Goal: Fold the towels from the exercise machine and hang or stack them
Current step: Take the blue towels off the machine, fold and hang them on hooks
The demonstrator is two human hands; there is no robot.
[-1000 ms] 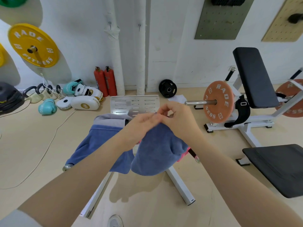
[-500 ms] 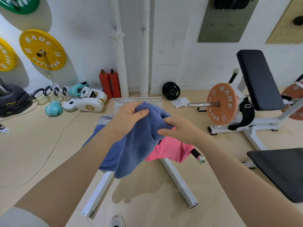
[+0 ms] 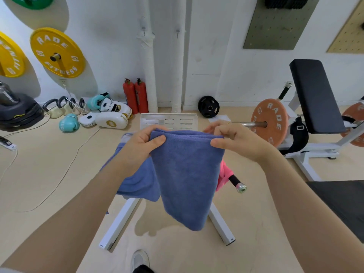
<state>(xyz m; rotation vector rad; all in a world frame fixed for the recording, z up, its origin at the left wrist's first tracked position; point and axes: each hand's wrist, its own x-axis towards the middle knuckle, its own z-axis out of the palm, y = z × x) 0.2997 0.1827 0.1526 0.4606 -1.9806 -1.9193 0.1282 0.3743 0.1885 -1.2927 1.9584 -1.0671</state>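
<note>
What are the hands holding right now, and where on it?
Both hands, left and right, pinch the blue towel at its top corners; it hangs down.

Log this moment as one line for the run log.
left hand pinches blue towel | right hand pinches it | towel hangs folded

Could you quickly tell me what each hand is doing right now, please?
Left hand: grip closed on the top left corner of the blue towel.
Right hand: grip pinching the towel's top right corner.

place: gym | proof: weight plates (image 3: pixel 57 52); bench (image 3: pixel 317 95); boxing gloves (image 3: pixel 69 122)
</note>
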